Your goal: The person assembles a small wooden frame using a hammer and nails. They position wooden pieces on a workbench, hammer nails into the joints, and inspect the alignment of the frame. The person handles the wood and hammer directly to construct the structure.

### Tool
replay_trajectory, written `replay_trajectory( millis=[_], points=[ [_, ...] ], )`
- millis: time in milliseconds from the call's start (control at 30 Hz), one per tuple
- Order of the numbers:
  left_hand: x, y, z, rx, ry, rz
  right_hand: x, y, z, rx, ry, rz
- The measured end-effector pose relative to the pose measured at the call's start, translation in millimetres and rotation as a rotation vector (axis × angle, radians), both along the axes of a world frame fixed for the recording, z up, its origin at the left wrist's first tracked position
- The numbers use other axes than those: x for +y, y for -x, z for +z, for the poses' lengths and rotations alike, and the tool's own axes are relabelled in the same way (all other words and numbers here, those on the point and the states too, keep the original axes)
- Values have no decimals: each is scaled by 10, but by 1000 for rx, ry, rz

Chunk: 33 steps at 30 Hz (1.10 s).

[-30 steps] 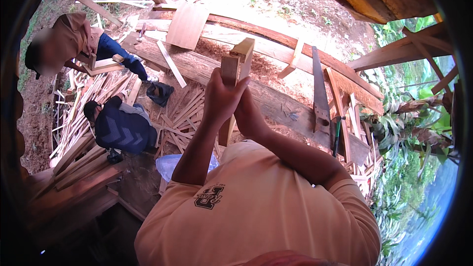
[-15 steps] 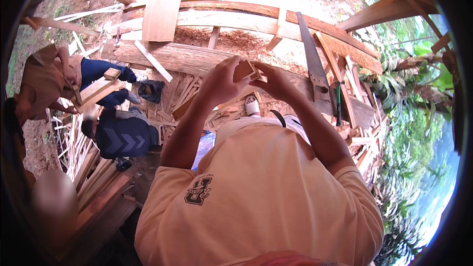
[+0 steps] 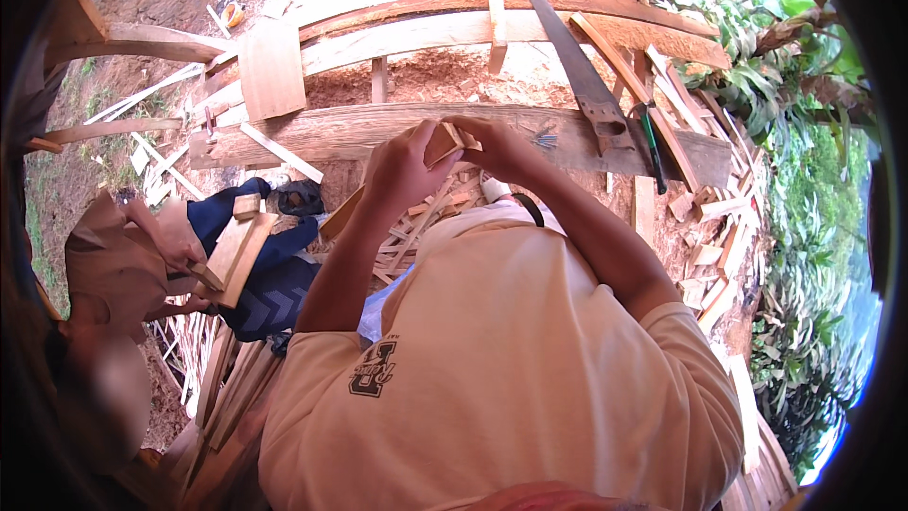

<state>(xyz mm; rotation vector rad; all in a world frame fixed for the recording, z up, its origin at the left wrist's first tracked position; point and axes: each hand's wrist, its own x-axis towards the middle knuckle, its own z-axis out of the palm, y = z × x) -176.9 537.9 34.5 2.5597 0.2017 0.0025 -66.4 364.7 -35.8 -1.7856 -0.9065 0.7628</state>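
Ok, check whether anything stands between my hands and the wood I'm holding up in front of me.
Nothing visible does: the left hand and right hand both touch the wood directly, covering part of it.

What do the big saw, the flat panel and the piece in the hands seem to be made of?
Saw: probably steel, dull and perhaps rusty, judging by its grey-brown colour.
Panel: likely plywood or solid wood, seemingly unpainted, evenly light brown.
Held piece: apparently bare wood, brown with paler edges, though partly hidden.
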Motion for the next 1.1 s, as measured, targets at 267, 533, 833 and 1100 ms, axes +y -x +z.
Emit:
replay_trajectory(
  millis=[267, 533, 833, 1100],
  points=[
    [-125, -23, 55, 88, -160, -48, -220, 64, -23, -160, -189, -87],
    [-217, -25, 56, 87, -194, 35, -1727, -291, -1636, -70, 518, -440],
    [-408, -166, 86, 101, -188, 5, -1553, -185, -2055, -362, 309, -473],
    [-459, -236, 83, 158, -236, -10, -1506, -155, -2173, -421, 343, -508]
  ],
)
